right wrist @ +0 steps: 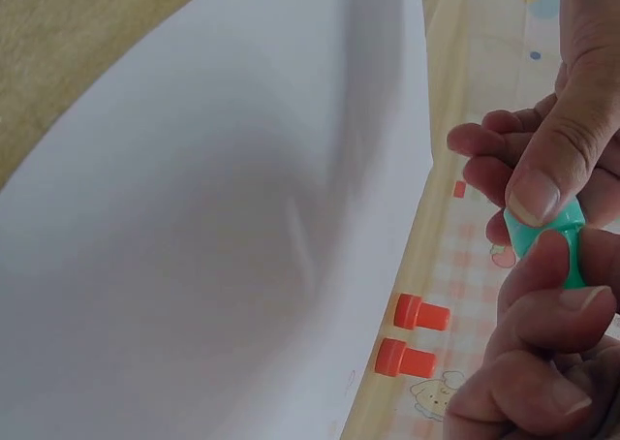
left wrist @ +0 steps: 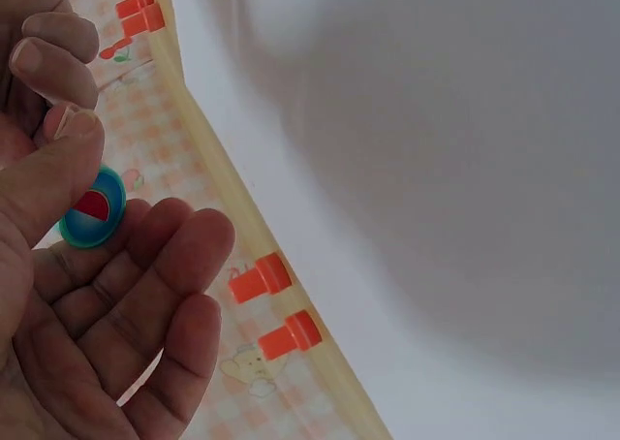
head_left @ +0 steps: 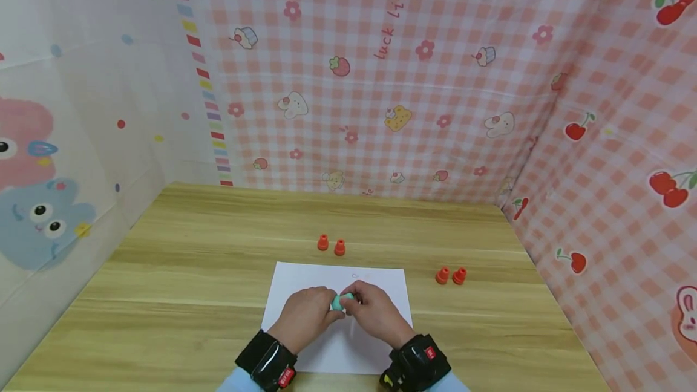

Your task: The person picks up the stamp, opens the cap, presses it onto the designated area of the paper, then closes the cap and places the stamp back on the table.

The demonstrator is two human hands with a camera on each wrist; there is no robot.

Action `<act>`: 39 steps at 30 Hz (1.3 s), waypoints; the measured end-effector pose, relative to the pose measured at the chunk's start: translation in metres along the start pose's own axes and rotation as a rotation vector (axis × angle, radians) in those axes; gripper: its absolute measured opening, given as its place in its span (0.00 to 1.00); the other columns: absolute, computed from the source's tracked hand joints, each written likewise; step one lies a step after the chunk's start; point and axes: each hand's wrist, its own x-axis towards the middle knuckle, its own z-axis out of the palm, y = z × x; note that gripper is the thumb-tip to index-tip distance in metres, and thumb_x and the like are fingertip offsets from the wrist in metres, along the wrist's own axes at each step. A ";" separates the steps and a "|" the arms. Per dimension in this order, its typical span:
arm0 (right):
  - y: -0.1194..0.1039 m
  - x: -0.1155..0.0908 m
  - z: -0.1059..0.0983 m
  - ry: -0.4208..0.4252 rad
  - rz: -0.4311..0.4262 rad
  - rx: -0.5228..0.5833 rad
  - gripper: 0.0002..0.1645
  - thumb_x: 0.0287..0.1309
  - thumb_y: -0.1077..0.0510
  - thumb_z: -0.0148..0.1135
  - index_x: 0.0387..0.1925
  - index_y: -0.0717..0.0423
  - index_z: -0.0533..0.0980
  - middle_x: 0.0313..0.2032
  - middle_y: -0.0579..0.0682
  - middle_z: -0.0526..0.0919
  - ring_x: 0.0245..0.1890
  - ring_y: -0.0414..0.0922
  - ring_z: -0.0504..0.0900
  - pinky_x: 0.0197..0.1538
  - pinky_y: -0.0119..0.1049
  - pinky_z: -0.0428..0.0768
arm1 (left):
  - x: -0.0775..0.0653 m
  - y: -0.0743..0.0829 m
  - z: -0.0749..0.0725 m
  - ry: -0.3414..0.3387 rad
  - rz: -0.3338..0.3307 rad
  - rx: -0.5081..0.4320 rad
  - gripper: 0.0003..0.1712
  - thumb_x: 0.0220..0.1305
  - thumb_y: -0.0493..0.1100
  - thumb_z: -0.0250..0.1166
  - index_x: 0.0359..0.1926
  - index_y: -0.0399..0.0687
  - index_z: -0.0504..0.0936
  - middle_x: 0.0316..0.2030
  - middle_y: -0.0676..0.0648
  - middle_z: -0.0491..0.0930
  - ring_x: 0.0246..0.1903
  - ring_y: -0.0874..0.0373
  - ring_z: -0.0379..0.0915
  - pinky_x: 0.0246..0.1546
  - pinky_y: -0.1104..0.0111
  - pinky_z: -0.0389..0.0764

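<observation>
A small teal toy stamp [head_left: 342,302] is held above the white paper, between my two hands. My left hand [head_left: 307,318] grips it from the left, its thumb [right wrist: 542,188] pressed along the wider part. From the other side my right hand [head_left: 378,313] pinches the narrower part with its fingertips. In the left wrist view the stamp's round face [left wrist: 94,205] shows, teal-rimmed with a red patch, partly behind the left thumb. Under the hands lies the sheet of white paper [head_left: 354,349], with a faint small mark [head_left: 355,276] near its far edge.
Two red stamps [head_left: 331,245] stand just beyond the paper's far edge. Another red pair [head_left: 451,276] stands to its right. The wooden table [head_left: 179,295] is bounded by a checked cloth [head_left: 370,138] behind and to the right, and a white printed cloth [head_left: 109,156] on the left.
</observation>
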 end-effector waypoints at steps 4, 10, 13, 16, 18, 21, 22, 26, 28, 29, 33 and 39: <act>0.001 0.000 -0.001 -0.025 0.007 0.021 0.07 0.62 0.57 0.58 0.35 0.55 0.79 0.25 0.49 0.81 0.24 0.41 0.71 0.26 0.33 0.66 | 0.000 0.000 -0.002 -0.007 0.025 -0.028 0.14 0.53 0.51 0.70 0.21 0.50 0.78 0.15 0.57 0.69 0.17 0.64 0.62 0.19 0.70 0.64; 0.000 -0.001 -0.004 -0.072 0.019 0.066 0.08 0.63 0.58 0.57 0.37 0.58 0.79 0.26 0.51 0.81 0.26 0.42 0.72 0.27 0.34 0.66 | 0.000 -0.001 -0.004 -0.039 0.048 -0.054 0.13 0.54 0.50 0.69 0.21 0.50 0.77 0.15 0.58 0.67 0.17 0.65 0.61 0.21 0.71 0.63; -0.001 -0.001 -0.005 -0.085 0.012 0.082 0.08 0.63 0.59 0.56 0.37 0.59 0.79 0.26 0.51 0.81 0.26 0.42 0.71 0.27 0.33 0.65 | -0.001 -0.001 -0.006 -0.055 0.049 -0.078 0.13 0.54 0.50 0.69 0.22 0.49 0.78 0.15 0.58 0.69 0.18 0.65 0.61 0.22 0.71 0.64; -0.003 -0.002 -0.006 -0.095 0.007 0.103 0.09 0.64 0.61 0.55 0.38 0.62 0.79 0.27 0.54 0.81 0.25 0.41 0.69 0.26 0.33 0.64 | -0.001 0.000 -0.008 -0.065 0.048 -0.104 0.12 0.55 0.49 0.68 0.22 0.49 0.79 0.15 0.58 0.69 0.18 0.65 0.62 0.22 0.71 0.64; -0.002 -0.002 -0.006 -0.095 0.010 0.110 0.09 0.64 0.61 0.55 0.38 0.61 0.79 0.26 0.53 0.81 0.25 0.41 0.69 0.26 0.33 0.63 | -0.001 0.000 -0.008 -0.064 0.046 -0.113 0.12 0.56 0.49 0.68 0.22 0.49 0.79 0.15 0.58 0.70 0.18 0.65 0.62 0.21 0.71 0.64; -0.002 -0.002 -0.005 -0.079 0.009 0.107 0.08 0.64 0.60 0.55 0.37 0.60 0.79 0.26 0.53 0.81 0.25 0.42 0.69 0.26 0.33 0.64 | -0.001 0.000 -0.008 -0.048 0.027 -0.114 0.13 0.55 0.50 0.68 0.21 0.49 0.78 0.15 0.57 0.69 0.17 0.65 0.62 0.21 0.71 0.63; -0.001 -0.001 -0.004 -0.068 0.004 0.094 0.08 0.64 0.60 0.56 0.37 0.60 0.79 0.26 0.51 0.81 0.25 0.42 0.70 0.27 0.33 0.65 | -0.001 0.000 -0.008 -0.040 0.020 -0.112 0.14 0.55 0.50 0.69 0.21 0.48 0.78 0.15 0.57 0.70 0.18 0.65 0.62 0.20 0.71 0.63; -0.001 -0.001 -0.002 -0.034 -0.014 0.047 0.07 0.63 0.58 0.57 0.36 0.56 0.80 0.26 0.49 0.80 0.25 0.41 0.71 0.27 0.34 0.66 | -0.001 0.001 -0.007 -0.019 0.001 -0.111 0.14 0.53 0.50 0.70 0.21 0.48 0.79 0.16 0.56 0.70 0.18 0.64 0.61 0.21 0.71 0.63; -0.003 -0.001 -0.002 -0.033 -0.017 0.030 0.07 0.63 0.58 0.57 0.35 0.55 0.80 0.26 0.48 0.80 0.25 0.41 0.71 0.27 0.34 0.67 | -0.001 0.000 -0.007 -0.020 0.007 -0.120 0.14 0.53 0.50 0.70 0.20 0.48 0.78 0.16 0.56 0.69 0.18 0.64 0.61 0.22 0.71 0.62; -0.004 -0.001 -0.003 -0.038 -0.021 0.023 0.07 0.63 0.58 0.57 0.36 0.55 0.80 0.26 0.47 0.79 0.25 0.41 0.71 0.27 0.33 0.67 | -0.001 -0.001 -0.007 -0.024 0.010 -0.134 0.14 0.54 0.49 0.70 0.20 0.49 0.77 0.15 0.57 0.68 0.18 0.64 0.61 0.22 0.71 0.62; -0.005 -0.001 -0.008 -0.078 -0.058 0.049 0.07 0.64 0.58 0.57 0.35 0.56 0.80 0.25 0.47 0.77 0.24 0.40 0.69 0.26 0.32 0.65 | 0.000 -0.005 -0.007 -0.048 0.032 -0.203 0.15 0.56 0.49 0.68 0.19 0.50 0.75 0.14 0.59 0.66 0.17 0.66 0.60 0.22 0.73 0.61; -0.003 -0.002 -0.013 -0.147 -0.041 0.181 0.09 0.65 0.59 0.55 0.37 0.60 0.80 0.25 0.48 0.74 0.23 0.40 0.67 0.24 0.31 0.62 | 0.000 -0.008 -0.011 -0.077 0.051 -0.261 0.15 0.57 0.50 0.67 0.20 0.50 0.75 0.15 0.59 0.65 0.16 0.67 0.58 0.20 0.74 0.59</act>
